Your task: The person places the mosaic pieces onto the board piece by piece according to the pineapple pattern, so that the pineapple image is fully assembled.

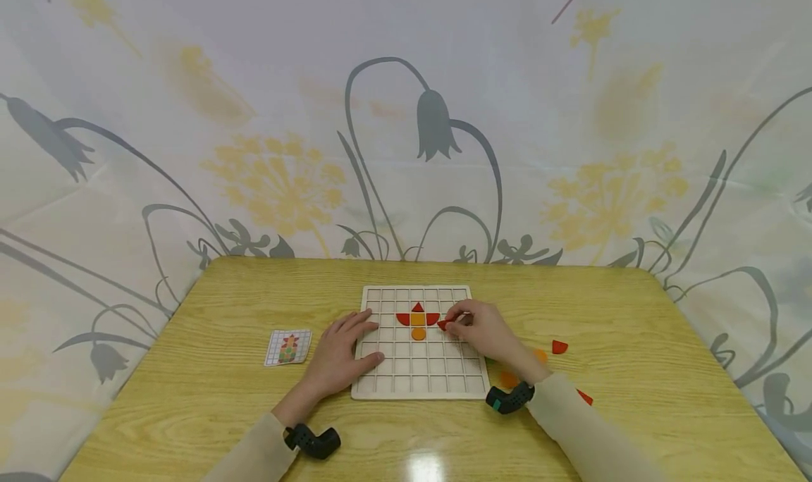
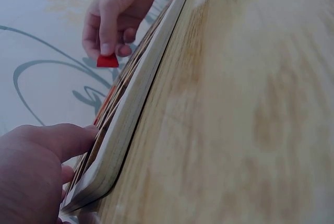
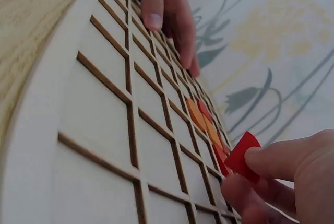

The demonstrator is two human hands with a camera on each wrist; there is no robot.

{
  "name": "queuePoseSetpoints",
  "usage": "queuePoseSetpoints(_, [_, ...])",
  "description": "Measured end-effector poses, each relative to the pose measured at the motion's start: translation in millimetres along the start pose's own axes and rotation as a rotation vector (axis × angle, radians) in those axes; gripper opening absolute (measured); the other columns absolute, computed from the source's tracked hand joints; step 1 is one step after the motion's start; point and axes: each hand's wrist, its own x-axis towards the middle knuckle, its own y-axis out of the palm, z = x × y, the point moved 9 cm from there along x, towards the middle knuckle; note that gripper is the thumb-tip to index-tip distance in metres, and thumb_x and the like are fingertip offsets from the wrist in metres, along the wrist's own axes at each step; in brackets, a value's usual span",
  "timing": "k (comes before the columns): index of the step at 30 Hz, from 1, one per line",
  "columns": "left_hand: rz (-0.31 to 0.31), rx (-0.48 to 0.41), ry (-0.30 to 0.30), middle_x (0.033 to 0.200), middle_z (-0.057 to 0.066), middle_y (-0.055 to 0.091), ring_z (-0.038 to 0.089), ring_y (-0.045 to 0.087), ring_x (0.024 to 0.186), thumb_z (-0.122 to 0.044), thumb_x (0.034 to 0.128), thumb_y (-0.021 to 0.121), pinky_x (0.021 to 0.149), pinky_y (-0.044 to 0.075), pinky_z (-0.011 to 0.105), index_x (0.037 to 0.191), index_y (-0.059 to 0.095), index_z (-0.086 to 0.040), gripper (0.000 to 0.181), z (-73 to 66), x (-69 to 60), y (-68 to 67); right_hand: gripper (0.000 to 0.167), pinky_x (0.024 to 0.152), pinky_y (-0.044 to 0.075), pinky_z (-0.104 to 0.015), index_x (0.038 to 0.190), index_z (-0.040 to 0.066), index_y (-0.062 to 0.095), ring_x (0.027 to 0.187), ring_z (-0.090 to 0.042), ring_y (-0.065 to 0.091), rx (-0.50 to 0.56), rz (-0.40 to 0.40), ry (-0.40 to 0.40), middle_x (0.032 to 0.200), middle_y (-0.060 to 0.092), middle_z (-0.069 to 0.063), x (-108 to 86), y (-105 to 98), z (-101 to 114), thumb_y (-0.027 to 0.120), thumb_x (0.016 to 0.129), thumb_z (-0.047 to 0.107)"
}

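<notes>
The right hand (image 1: 485,332) pinches a red piece (image 3: 243,156) between thumb and fingers, just above the gridded board (image 1: 374,387) and right of the placed pieces. On the board lie a red triangle (image 1: 418,307), an orange square (image 1: 418,319) with a red piece on either side, and an orange circle (image 1: 419,334) below it. The left hand (image 1: 339,355) rests with spread fingers on the board's left edge; its thumb shows on the rim in the left wrist view.
A card with a coloured pattern on a grid (image 1: 288,348) lies left of the board. Right of it are a red piece (image 1: 560,347), orange pieces (image 1: 509,379) partly under the right arm, and another red piece (image 1: 585,397). A patterned cloth hangs behind the table.
</notes>
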Motion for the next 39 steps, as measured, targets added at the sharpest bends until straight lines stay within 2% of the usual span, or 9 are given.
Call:
queuePoseSetpoints(8, [-0.001, 0.007, 0.008, 0.154, 0.004, 0.043, 0.033, 0.032, 0.143, -0.042, 0.0895, 0.069, 0.113, 0.024, 0.059, 0.134, 0.062, -0.012, 0.055, 1.9, 0.2, 1.5, 0.006, 0.065, 0.049, -0.029, 0.092, 0.014, 0.074, 0.069, -0.012, 0.057, -0.072, -0.019, 0.023, 0.080, 0.065, 0.008, 4.0, 16, -2, 0.073, 0.093, 0.020])
queuePoseSetpoints(15, [0.000, 0.004, 0.011, 0.154, 0.006, 0.043, 0.034, 0.032, 0.143, -0.041, 0.0896, 0.069, 0.113, 0.024, 0.060, 0.134, 0.062, -0.011, 0.054, -0.4, 0.7, -0.3, 0.005, 0.064, 0.047, -0.029, 0.087, 0.017, 0.073, 0.069, -0.013, 0.054, -0.104, 0.002, 0.012, 0.080, 0.061, 0.007, 2.8, 22, 3, 0.073, 0.092, 0.017])
queuePoseSetpoints(19, [0.006, -0.002, 0.007, 0.154, 0.006, 0.043, 0.034, 0.031, 0.144, -0.040, 0.0894, 0.070, 0.113, 0.023, 0.060, 0.135, 0.062, -0.010, 0.055, -1.4, -0.3, -0.6, 0.005, 0.064, 0.046, -0.028, 0.088, 0.015, 0.073, 0.070, -0.013, 0.053, -0.093, 0.011, 0.006, 0.081, 0.060, 0.006, 1.5, 23, 4, 0.073, 0.092, 0.017])
queuePoseSetpoints(33, [0.003, 0.006, 0.005, 0.154, 0.005, 0.043, 0.034, 0.031, 0.144, -0.040, 0.0900, 0.069, 0.114, 0.023, 0.059, 0.135, 0.062, -0.011, 0.054, -1.0, 0.2, -0.3, 0.006, 0.068, 0.049, -0.028, 0.095, 0.010, 0.075, 0.075, -0.012, 0.056, -0.057, 0.013, -0.026, 0.088, 0.064, 0.003, 1.0, 18, 4, 0.071, 0.093, 0.014])
queuePoseSetpoints(39, [-0.001, 0.010, 0.008, 0.154, 0.006, 0.044, 0.035, 0.032, 0.143, -0.040, 0.0896, 0.070, 0.113, 0.024, 0.060, 0.134, 0.062, -0.010, 0.054, -2.0, -0.4, -0.8, 0.013, 0.062, 0.051, -0.028, 0.105, 0.008, 0.074, 0.076, -0.014, 0.059, -0.011, 0.005, -0.022, 0.094, 0.067, 0.001, -6.3, -5, -2, 0.068, 0.095, 0.014])
